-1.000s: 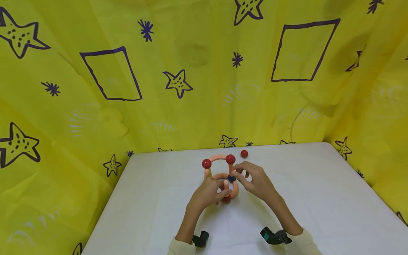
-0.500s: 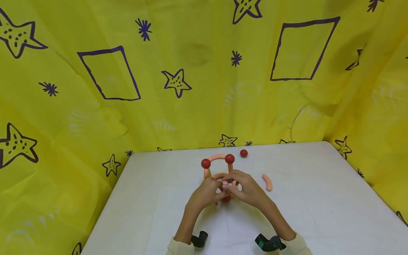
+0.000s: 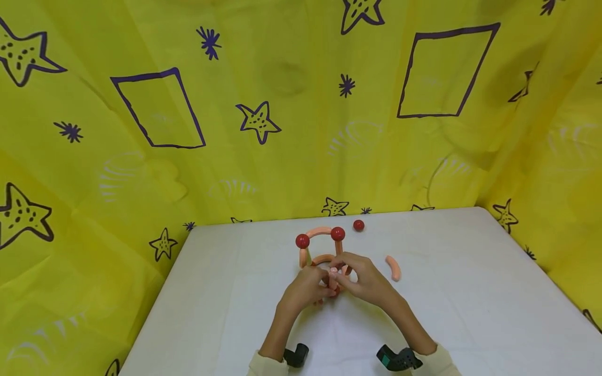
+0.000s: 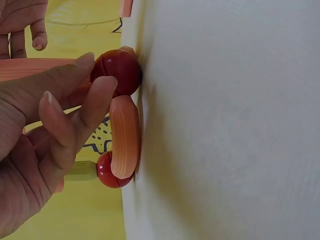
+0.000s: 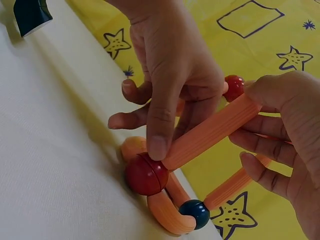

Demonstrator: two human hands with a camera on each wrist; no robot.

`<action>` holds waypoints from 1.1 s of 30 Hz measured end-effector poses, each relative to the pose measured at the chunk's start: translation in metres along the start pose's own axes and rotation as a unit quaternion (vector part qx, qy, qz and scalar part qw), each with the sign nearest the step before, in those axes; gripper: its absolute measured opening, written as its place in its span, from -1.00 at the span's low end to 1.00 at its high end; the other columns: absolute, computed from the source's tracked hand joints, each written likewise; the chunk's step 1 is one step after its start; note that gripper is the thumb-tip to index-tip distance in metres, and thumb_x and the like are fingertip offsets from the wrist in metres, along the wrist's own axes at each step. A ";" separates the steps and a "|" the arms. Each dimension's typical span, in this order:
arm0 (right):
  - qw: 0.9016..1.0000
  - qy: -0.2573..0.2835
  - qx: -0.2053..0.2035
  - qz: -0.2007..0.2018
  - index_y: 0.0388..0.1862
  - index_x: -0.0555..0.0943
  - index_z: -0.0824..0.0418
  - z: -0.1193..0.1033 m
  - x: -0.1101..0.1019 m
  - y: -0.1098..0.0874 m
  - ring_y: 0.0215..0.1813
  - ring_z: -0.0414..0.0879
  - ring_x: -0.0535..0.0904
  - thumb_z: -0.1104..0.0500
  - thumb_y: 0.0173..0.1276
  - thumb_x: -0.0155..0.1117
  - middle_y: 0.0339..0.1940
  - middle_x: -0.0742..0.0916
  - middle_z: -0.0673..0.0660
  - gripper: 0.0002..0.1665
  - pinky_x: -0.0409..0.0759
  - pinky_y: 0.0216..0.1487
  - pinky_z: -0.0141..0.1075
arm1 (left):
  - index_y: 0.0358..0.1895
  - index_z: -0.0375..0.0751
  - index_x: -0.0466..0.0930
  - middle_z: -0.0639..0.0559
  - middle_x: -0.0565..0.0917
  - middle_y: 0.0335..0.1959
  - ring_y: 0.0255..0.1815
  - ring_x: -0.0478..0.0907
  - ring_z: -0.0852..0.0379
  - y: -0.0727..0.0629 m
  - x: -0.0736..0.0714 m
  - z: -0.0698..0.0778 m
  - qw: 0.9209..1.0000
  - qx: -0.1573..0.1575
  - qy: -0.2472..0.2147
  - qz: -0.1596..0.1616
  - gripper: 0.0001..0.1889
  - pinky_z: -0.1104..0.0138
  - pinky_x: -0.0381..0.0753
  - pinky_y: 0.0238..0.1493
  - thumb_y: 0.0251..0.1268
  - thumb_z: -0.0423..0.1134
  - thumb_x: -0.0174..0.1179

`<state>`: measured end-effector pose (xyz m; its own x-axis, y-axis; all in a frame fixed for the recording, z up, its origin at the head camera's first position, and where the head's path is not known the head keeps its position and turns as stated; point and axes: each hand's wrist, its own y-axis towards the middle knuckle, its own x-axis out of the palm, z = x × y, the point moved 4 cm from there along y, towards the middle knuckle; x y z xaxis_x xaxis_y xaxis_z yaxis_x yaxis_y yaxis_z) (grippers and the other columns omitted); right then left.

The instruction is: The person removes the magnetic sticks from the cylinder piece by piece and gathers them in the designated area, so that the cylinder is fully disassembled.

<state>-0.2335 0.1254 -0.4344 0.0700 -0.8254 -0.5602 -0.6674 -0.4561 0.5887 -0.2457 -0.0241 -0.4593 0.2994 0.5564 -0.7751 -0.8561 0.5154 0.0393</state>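
Observation:
A frame of peach-coloured sticks and balls stands on the table, with two red balls (image 3: 302, 241) (image 3: 337, 234) at its top joined by a curved stick (image 3: 321, 230). My left hand (image 3: 305, 287) pinches a red ball (image 4: 117, 72) low at the front, thumb and fingertip on its sides. From that ball rises a straight peach stick (image 5: 212, 132), whose upper end my right hand (image 3: 362, 277) holds between thumb and fingers. Curved sticks (image 4: 125, 135) run along the base, and a dark blue ball (image 5: 195, 214) joins them at a back corner. A green stick (image 4: 80, 171) stands on another red ball (image 4: 111, 171).
A loose curved peach stick (image 3: 393, 268) lies right of my right hand. Farther back, a single red ball (image 3: 359, 225) rests near the rear edge of the white table (image 3: 226, 292). A yellow cloth (image 3: 291, 167) with drawn stars hangs behind it.
My right hand has moved left and forward from the back right upright to the front stick's top. The loose curved stick now shows where that arm was. My left hand stays at the front.

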 end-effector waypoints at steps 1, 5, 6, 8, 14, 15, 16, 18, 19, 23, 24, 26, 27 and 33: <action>1.000 0.003 0.004 -0.002 -0.14 0.62 0.12 0.000 0.000 0.000 -0.30 -0.29 0.55 0.27 0.33 0.32 -0.26 0.70 -0.05 -0.85 0.63 -0.28 -0.28 | -0.39 -0.18 0.70 0.08 0.71 -0.48 -0.81 0.40 0.40 0.000 0.001 -0.001 1.000 -0.004 0.001 0.001 -0.91 0.52 0.44 -0.69 0.12 -0.28 0.42; 1.000 0.008 0.013 0.003 -0.14 0.61 0.08 0.002 0.001 -0.003 -0.30 -0.25 0.56 0.31 0.31 0.31 -0.26 0.72 -0.02 -0.81 0.64 -0.28 -0.26 | -0.37 -0.22 0.72 0.05 0.70 -0.50 -0.82 0.40 0.40 -0.002 0.004 -0.004 1.000 -0.011 -0.001 0.006 -0.92 0.51 0.44 -0.71 0.12 -0.30 0.42; 1.000 0.008 0.013 0.008 -0.14 0.61 0.09 0.001 0.000 -0.004 -0.30 -0.24 0.56 0.33 0.30 0.31 -0.25 0.72 0.00 -0.79 0.63 -0.28 -0.27 | -0.36 -0.22 0.72 0.05 0.70 -0.50 -0.82 0.40 0.40 -0.002 0.005 -0.004 1.000 -0.013 0.000 0.006 -0.91 0.52 0.44 -0.71 0.12 -0.30 0.42; 1.000 0.000 0.013 0.019 -0.17 0.63 0.13 -0.004 -0.003 -0.005 -0.31 -0.19 0.56 0.40 0.26 0.31 -0.26 0.72 0.04 -0.77 0.62 -0.30 -0.29 | -0.34 -0.23 0.72 0.06 0.70 -0.49 -0.82 0.40 0.40 -0.002 0.006 -0.004 1.000 -0.013 0.000 0.005 -0.91 0.52 0.44 -0.72 0.12 -0.31 0.42; 0.999 0.008 0.020 0.050 -0.22 0.63 0.14 0.003 -0.010 -0.012 -0.30 -0.15 0.58 0.45 0.23 0.30 -0.33 0.72 0.08 -0.75 0.59 -0.36 -0.35 | -0.29 -0.26 0.72 0.04 0.70 -0.48 -0.81 0.40 0.40 -0.001 0.007 -0.002 1.000 -0.016 0.003 0.000 -0.89 0.54 0.43 -0.71 0.14 -0.32 0.40; 0.998 0.013 0.025 0.052 -0.23 0.63 0.13 0.010 -0.009 -0.014 -0.30 -0.17 0.57 0.43 0.24 0.30 -0.35 0.71 0.07 -0.76 0.58 -0.36 -0.35 | -0.29 -0.28 0.72 0.03 0.70 -0.48 -0.81 0.39 0.41 -0.001 0.007 -0.002 1.000 -0.014 0.004 0.000 -0.88 0.55 0.43 -0.72 0.14 -0.32 0.40; 0.998 0.018 0.033 0.053 -0.24 0.63 0.11 0.018 -0.008 -0.017 -0.31 -0.21 0.56 0.41 0.24 0.31 -0.36 0.71 0.06 -0.78 0.58 -0.37 -0.35 | -0.28 -0.29 0.71 0.02 0.71 -0.47 -0.81 0.39 0.42 -0.001 0.007 -0.002 1.000 -0.010 0.009 0.000 -0.88 0.56 0.42 -0.71 0.14 -0.33 0.39; 0.997 0.024 0.059 0.044 -0.26 0.63 0.12 0.024 -0.007 -0.020 -0.33 -0.24 0.54 0.38 0.25 0.32 -0.36 0.71 0.04 -0.82 0.57 -0.38 -0.36 | -0.26 -0.30 0.72 0.02 0.71 -0.46 -0.80 0.38 0.43 -0.001 0.006 -0.002 1.000 -0.009 0.014 -0.001 -0.87 0.58 0.41 -0.72 0.14 -0.33 0.39; 0.996 0.025 0.074 0.032 -0.26 0.63 0.12 0.027 -0.006 -0.022 -0.32 -0.28 0.53 0.36 0.26 0.33 -0.36 0.71 0.02 -0.84 0.56 -0.38 -0.38 | -0.26 -0.30 0.71 0.02 0.71 -0.46 -0.80 0.39 0.43 -0.002 0.006 -0.002 1.000 -0.008 0.017 0.000 -0.86 0.58 0.41 -0.71 0.14 -0.33 0.40; 0.992 0.036 0.123 -0.023 -0.18 0.65 0.15 0.039 -0.002 -0.029 -0.25 -0.35 0.51 0.28 0.28 0.34 -0.23 0.74 0.03 -0.86 0.55 -0.32 -0.41 | -0.23 -0.28 0.72 0.04 0.70 -0.45 -0.78 0.40 0.40 -0.002 0.006 -0.003 1.000 -0.024 0.015 -0.006 -0.83 0.57 0.42 -0.70 0.14 -0.31 0.40; 0.990 0.042 0.129 -0.036 -0.15 0.65 0.15 0.041 -0.001 -0.031 -0.23 -0.34 0.51 0.27 0.29 0.34 -0.20 0.75 0.04 -0.84 0.56 -0.29 -0.41 | -0.22 -0.27 0.72 0.05 0.70 -0.45 -0.78 0.41 0.39 -0.001 0.006 -0.004 0.999 -0.029 0.014 -0.008 -0.83 0.56 0.42 -0.69 0.14 -0.30 0.40; 0.986 0.066 0.144 -0.056 -0.12 0.64 0.17 0.044 0.001 -0.033 -0.27 -0.33 0.53 0.24 0.30 0.35 -0.15 0.74 0.10 -0.82 0.57 -0.29 -0.40 | -0.21 -0.25 0.73 0.06 0.70 -0.44 -0.78 0.41 0.39 -0.001 0.006 -0.004 0.999 -0.035 0.017 -0.009 -0.83 0.55 0.43 -0.69 0.14 -0.28 0.41; 0.983 0.077 0.151 -0.066 -0.10 0.64 0.18 0.046 0.002 -0.033 -0.27 -0.33 0.55 0.21 0.30 0.36 -0.14 0.74 0.12 -0.80 0.59 -0.26 -0.41 | -0.22 -0.24 0.73 0.07 0.70 -0.44 -0.78 0.41 0.39 -0.002 0.006 -0.004 0.999 -0.031 0.023 -0.008 -0.83 0.54 0.43 -0.69 0.13 -0.28 0.41; 0.964 0.129 0.205 -0.108 -0.04 0.59 0.24 0.052 0.012 -0.036 -0.32 -0.29 0.64 0.18 0.33 0.34 -0.17 0.72 0.16 -0.74 0.66 -0.28 -0.39 | -0.22 -0.24 0.73 0.06 0.71 -0.41 -0.79 0.41 0.40 -0.002 0.004 -0.003 0.999 -0.034 0.027 -0.006 -0.83 0.54 0.41 -0.70 0.14 -0.27 0.41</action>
<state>-0.2473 0.1490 -0.4923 0.3865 -0.8052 -0.4498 -0.8499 -0.5004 0.1654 -0.2443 -0.0252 -0.4646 0.2889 0.5133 -0.8081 -0.8795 0.4758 -0.0122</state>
